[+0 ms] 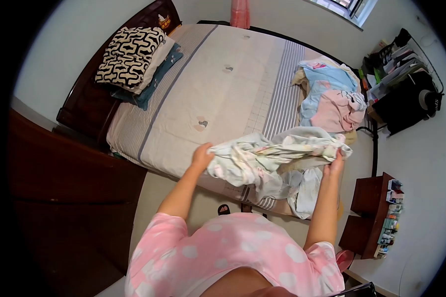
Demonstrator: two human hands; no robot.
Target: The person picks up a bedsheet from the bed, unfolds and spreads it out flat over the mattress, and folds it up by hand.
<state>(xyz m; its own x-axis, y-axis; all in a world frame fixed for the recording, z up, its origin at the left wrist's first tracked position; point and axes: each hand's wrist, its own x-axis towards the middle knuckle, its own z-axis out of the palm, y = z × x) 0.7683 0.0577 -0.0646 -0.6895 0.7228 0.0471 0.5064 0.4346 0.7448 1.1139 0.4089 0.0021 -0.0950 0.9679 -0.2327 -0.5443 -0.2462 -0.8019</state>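
A pale, softly patterned cloth (248,158) stretches between my two hands over the near right side of the bed; whether it is a garment or a sheet I cannot tell. My left hand (201,157) is closed on its left end, and my right hand (335,163) grips the right end. The middle sags in loose, bunched folds. Below it, near the bed's front edge, lies a white and grey piece of cloth (307,190). Beyond my right hand are a pink folded cloth (334,111) and a light blue one (324,79), heaped at the bed's right end.
The bed (183,111) has a striped sheet and a dark wooden headboard (86,99). Stacked pillows (131,57) lie at its head. A dark wooden cabinet (69,198) stands left. A clothes rack (411,94) and a small cabinet (366,213) with bottles line the right wall. Sandals (224,209) lie below.
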